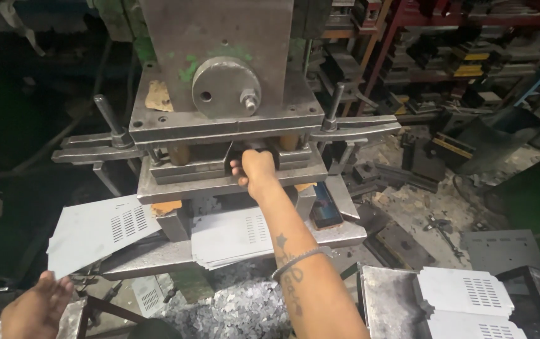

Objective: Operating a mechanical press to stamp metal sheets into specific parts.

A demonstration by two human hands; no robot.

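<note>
My right hand [255, 169] reaches into the opening of a steel press die [219, 182], fingers curled at the slot; whatever it touches inside is hidden. My left hand [36, 309] sits low at the bottom left with fingers spread, just below the corner of a grey perforated metal sheet [97, 229] that lies on the press bed; I cannot tell if it touches the sheet. A stack of similar perforated sheets [232, 235] lies under the die, beside my right forearm.
The press ram with a round boss [226, 88] hangs above the die. Clamp bars with bolts [103, 147] stick out on both sides. More perforated sheets [468, 295] lie at the bottom right. Metal scrap [245, 307] covers the floor. Shelves of dies [458, 56] stand behind.
</note>
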